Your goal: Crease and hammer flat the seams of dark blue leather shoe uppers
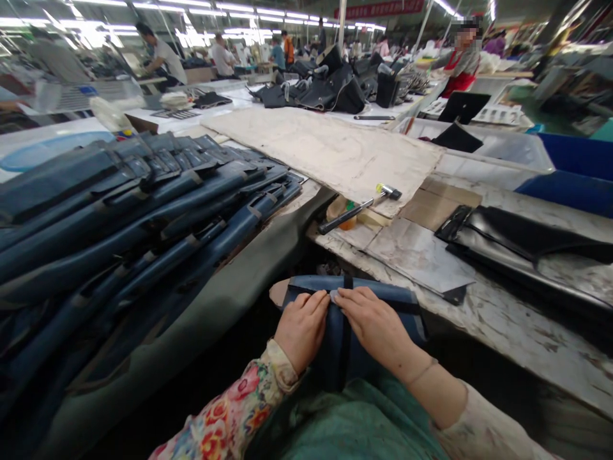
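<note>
A dark blue leather-like piece [383,293] with black strips lies across my lap, over a green apron [354,421]. My left hand [304,326] presses on its upper part, fingers bent together and closed at the seam. Beside it, my right hand [376,319] grips the same piece, its fingertips almost meeting those of the left. A small whitish bit [334,295] shows between the fingertips; what it is I cannot make out. The thumbs are hidden. A tan tip [279,294] sticks out at the piece's left end.
Overlapping blue leather pieces [191,198] cover the left table. Ahead, a hammer [347,216] rests by a pale cloth-like sheet [330,147]. Black leather pieces [522,236] lie on the right bench, with a clear plastic bin [517,153] behind. Other people work farther back.
</note>
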`<state>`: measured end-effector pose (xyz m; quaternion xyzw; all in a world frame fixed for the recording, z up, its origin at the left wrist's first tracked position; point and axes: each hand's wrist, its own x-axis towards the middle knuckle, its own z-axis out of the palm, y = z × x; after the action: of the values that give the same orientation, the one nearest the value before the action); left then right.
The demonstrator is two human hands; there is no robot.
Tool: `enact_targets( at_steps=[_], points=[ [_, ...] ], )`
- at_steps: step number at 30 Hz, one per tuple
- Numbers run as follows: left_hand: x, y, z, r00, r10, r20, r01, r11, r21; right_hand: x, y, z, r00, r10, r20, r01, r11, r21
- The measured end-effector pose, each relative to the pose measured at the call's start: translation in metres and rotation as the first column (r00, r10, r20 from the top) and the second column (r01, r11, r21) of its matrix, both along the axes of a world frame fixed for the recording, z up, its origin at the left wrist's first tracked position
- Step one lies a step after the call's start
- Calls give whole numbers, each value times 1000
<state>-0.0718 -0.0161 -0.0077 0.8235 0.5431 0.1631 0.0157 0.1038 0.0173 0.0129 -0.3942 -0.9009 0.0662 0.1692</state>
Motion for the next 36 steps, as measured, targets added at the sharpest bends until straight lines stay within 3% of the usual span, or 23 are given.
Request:
enact_targets(
  at_steps=[12,19,29,36],
  points=[
    [-27,2,-10,1000,18,15,-19,996,84,-11,7,-5,998,54,-29,-54,999,3],
    [-30,-3,-9,1000,12,3,-12,992,123,-29,9,-6,998,69,-9,-68,998,6],
    [-47,3,-7,994,96,41,-99,993,65,-50,16,-6,994,110,28,-108,992,-60],
    [-53,0,-5,962,259,86,-258,966,-25,-78,23,-1,991,135,7,-133,985,-113]
  ],
)
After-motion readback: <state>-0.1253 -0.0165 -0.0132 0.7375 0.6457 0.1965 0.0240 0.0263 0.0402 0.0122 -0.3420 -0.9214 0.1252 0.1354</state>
